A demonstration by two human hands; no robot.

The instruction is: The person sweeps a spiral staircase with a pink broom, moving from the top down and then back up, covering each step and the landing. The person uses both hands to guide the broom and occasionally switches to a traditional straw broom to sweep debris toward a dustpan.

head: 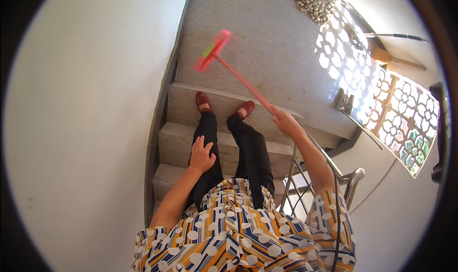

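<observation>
My right hand [287, 123] is closed around the end of a long pink handle [243, 80]. At its far end is a pink broom head [207, 60] with a green patch. The head is blurred and lies above the grey concrete landing [257, 36]; whether it touches the floor I cannot tell. My left hand [202, 155] holds nothing, its fingers apart, in front of my left trouser leg [205, 125]. Contact with the leg is unclear. My feet, in dark red shoes [203, 99], are on the concrete step [223, 102] beside the landing.
A white wall [96, 104] rises at the left. Metal railing [354, 180] stands at the right. Beyond are a long-handled dustpan [345, 102], a straw broom [383, 55], a mop [357, 39] and a heap of small pale round things [315, 2]. Sunlight enters through a latticed opening [393, 109].
</observation>
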